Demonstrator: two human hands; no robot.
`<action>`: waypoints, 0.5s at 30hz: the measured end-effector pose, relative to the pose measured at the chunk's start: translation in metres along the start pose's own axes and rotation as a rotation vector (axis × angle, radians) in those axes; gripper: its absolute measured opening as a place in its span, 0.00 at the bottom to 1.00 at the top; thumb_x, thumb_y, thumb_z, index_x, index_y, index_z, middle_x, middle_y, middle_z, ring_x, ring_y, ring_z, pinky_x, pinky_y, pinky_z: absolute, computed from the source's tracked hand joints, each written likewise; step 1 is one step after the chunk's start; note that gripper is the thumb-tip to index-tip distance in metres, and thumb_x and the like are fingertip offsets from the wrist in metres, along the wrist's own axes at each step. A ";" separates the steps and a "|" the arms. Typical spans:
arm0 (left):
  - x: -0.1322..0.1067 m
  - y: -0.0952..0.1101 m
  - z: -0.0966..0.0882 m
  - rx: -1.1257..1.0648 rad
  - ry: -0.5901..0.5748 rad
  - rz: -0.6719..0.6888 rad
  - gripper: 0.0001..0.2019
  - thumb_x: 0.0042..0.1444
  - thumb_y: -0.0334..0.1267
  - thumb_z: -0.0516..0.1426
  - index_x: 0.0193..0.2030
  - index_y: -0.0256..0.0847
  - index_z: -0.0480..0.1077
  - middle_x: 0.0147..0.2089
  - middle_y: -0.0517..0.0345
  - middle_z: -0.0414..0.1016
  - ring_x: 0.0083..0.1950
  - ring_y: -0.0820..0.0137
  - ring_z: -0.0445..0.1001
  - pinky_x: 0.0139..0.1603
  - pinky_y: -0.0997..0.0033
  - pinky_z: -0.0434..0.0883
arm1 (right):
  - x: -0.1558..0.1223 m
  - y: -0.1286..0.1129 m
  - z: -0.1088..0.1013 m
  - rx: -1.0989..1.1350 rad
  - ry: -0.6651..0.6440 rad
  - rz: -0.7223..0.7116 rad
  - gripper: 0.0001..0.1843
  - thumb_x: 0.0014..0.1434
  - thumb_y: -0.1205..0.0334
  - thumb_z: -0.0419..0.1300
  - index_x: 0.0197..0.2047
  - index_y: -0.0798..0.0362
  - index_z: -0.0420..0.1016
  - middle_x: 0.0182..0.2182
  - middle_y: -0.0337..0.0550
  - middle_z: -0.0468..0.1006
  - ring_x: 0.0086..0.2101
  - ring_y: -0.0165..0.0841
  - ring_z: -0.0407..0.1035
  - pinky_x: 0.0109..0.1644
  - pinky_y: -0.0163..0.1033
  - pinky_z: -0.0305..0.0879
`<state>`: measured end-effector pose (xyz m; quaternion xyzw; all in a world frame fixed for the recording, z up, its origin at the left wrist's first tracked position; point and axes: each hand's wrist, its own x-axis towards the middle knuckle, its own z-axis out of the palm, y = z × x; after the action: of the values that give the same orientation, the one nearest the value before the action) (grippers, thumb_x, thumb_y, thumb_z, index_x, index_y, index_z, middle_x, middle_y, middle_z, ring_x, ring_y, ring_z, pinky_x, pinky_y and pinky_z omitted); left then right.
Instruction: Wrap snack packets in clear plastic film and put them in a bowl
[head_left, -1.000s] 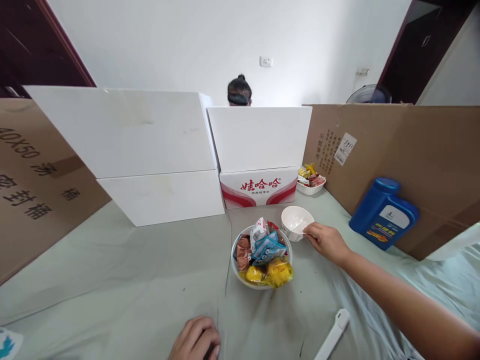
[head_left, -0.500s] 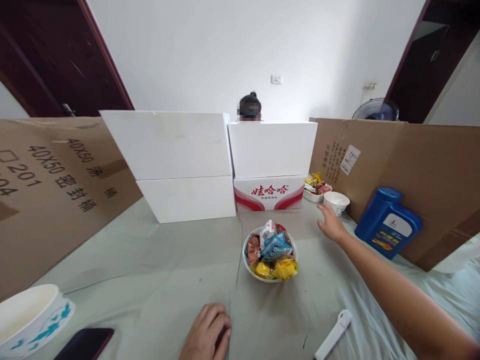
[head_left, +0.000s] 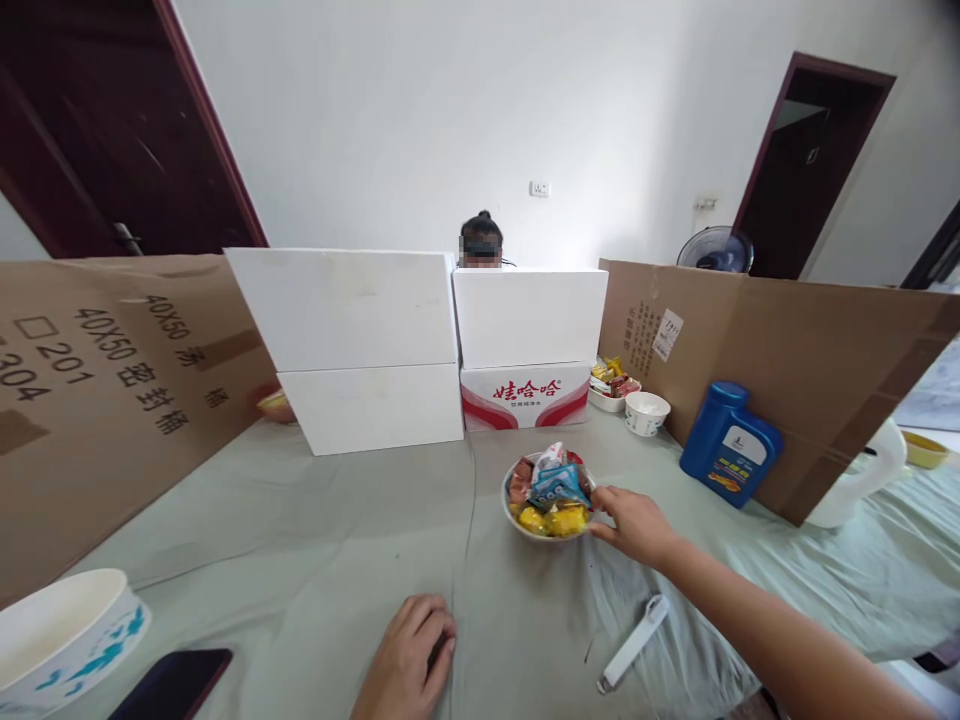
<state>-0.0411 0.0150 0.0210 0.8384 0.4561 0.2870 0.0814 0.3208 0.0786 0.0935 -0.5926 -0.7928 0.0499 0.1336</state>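
A glass bowl [head_left: 520,524] full of wrapped snacks [head_left: 551,487] stands in the middle of the table. My right hand [head_left: 634,523] has its fingers closed on the bowl's right rim. My left hand [head_left: 407,666] rests on the cloth near the front edge, fingers curled loosely with nothing visible in them. A small white bowl [head_left: 646,411] stands alone further back on the right, beside a white dish of snacks [head_left: 612,385].
White foam boxes [head_left: 352,345] and a red-and-white carton [head_left: 525,394] wall the back; cardboard sheets [head_left: 787,350] line both sides. A blue jug [head_left: 730,443], a white tool [head_left: 630,660], a paper bowl [head_left: 64,630] and a dark phone [head_left: 172,684] lie around. A person sits behind the boxes.
My right hand set the small white bowl down at the back right, let go, then drew back to the snack bowl's rim. The camera tilted up.
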 end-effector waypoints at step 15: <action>-0.001 0.003 0.002 -0.048 -0.010 -0.039 0.06 0.58 0.29 0.51 0.33 0.42 0.67 0.39 0.54 0.70 0.42 0.63 0.69 0.43 0.63 0.70 | 0.029 0.101 -0.024 -0.086 0.267 0.844 0.24 0.60 0.46 0.55 0.50 0.58 0.71 0.42 0.58 0.78 0.43 0.46 0.74 0.38 0.42 0.66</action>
<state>-0.0384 0.0132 0.0204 0.8287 0.4649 0.2920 0.1092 0.4132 0.1339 0.0965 -0.8706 -0.4586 -0.0098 0.1782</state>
